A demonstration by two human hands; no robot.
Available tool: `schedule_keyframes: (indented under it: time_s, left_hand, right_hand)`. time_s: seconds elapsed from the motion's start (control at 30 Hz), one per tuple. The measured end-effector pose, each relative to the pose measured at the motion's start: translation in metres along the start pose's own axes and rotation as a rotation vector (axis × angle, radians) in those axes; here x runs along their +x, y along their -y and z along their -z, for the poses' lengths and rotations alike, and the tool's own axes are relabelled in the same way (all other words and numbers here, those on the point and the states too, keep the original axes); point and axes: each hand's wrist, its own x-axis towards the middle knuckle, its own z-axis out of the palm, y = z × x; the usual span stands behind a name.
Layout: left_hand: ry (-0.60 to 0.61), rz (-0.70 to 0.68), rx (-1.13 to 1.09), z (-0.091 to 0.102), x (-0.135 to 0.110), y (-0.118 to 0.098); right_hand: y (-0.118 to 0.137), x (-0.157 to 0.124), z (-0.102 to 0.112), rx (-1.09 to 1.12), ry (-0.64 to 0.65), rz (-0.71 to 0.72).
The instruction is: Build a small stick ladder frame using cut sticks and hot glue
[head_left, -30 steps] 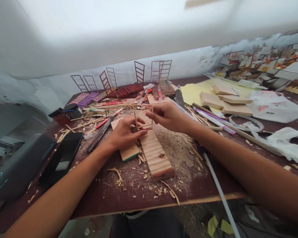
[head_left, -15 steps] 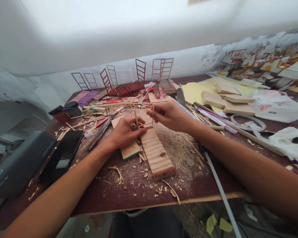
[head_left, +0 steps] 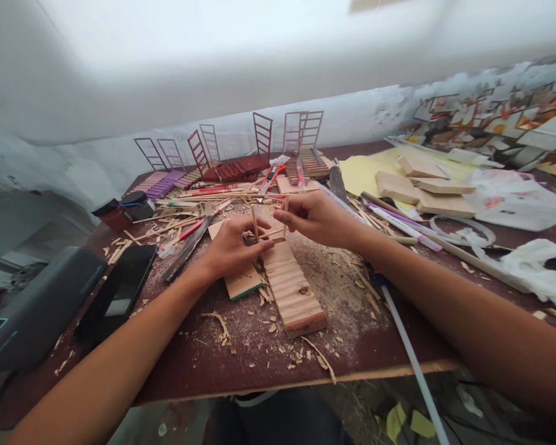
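Observation:
A grooved wooden block (head_left: 294,287) lies lengthwise before me, ridges across its top and a dark knot near its front end. At its far end two thin wooden sticks stand upright, with a short crosspiece between them. My left hand (head_left: 236,247) is closed around the foot of the left stick (head_left: 254,224), its thumb along the block's edge. Between thumb and fingers my right hand (head_left: 317,217) pinches the right stick (head_left: 285,213). Fingers partly hide where the sticks meet the block. A flat board with a green edge (head_left: 243,283) lies under my left hand.
Small ladder-like frames (head_left: 262,133) on grooved bases stand along the wall. A phone (head_left: 118,290), a knife blade (head_left: 188,248) and paint jars (head_left: 138,204) are at left. Wood blocks (head_left: 445,201) and a plastic bag (head_left: 519,198) lie right. Shavings cover the table (head_left: 204,371).

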Motion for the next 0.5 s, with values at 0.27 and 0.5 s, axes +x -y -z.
schedule_keyframes:
  time_s: [0.27, 0.5]
  left_hand:
    - [-0.013, -0.057, 0.009, 0.003, 0.000, 0.001]
    - [0.084, -0.042, -0.064, 0.020, -0.001, -0.002]
  right_hand:
    - [0.001, 0.000, 0.004, -0.026, 0.002, -0.002]
    - [0.002, 0.000, 0.006, -0.017, 0.040, 0.038]
